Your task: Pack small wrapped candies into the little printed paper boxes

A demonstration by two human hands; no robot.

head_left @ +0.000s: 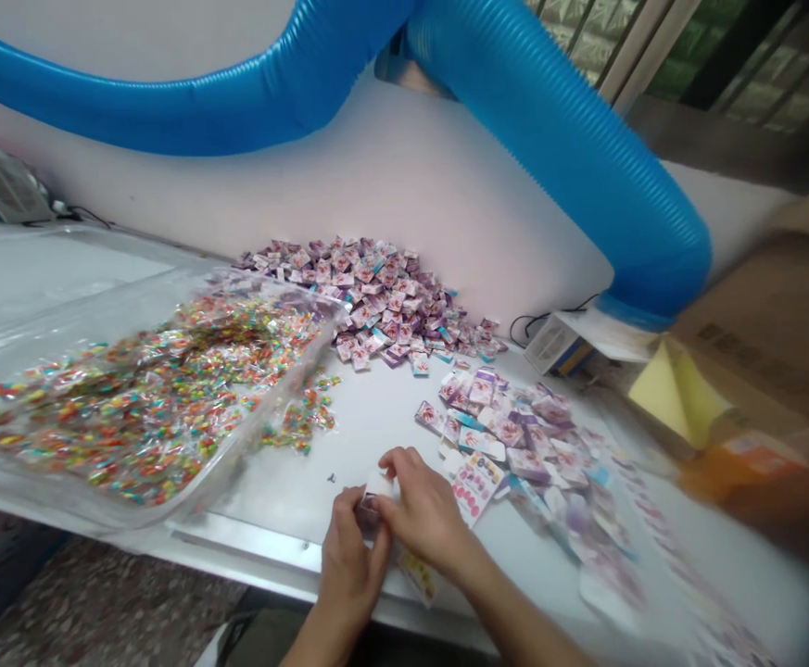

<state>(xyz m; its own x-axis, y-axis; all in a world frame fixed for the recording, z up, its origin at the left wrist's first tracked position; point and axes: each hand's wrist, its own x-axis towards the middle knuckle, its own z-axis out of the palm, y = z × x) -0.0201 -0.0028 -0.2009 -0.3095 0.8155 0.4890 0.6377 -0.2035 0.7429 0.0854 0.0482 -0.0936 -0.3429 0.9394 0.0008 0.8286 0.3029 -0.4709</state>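
My left hand [352, 574] and my right hand [422, 509] meet at the front of the white table [369, 435], pinching a small printed packet [369, 511] that they partly hide. Just beyond my right fingers lies a loose spread of printed cards and sachets [508, 445]. A yellow-printed card [418, 574] sticks out below my hands. Farther back rises a heap of purple-and-white sachets [369, 296]. To the left, a clear plastic tray [327, 320] holds many tiny multicoloured packets, and a small spill of them [303, 419] lies outside its edge.
A thick blue corrugated hose [549, 157] arcs above the table along the wall. At the right stand a white carton [553, 343], a yellow sheet [678, 394] and a brown cardboard box [772, 324]. The table's front edge [251, 556] runs above a speckled floor.
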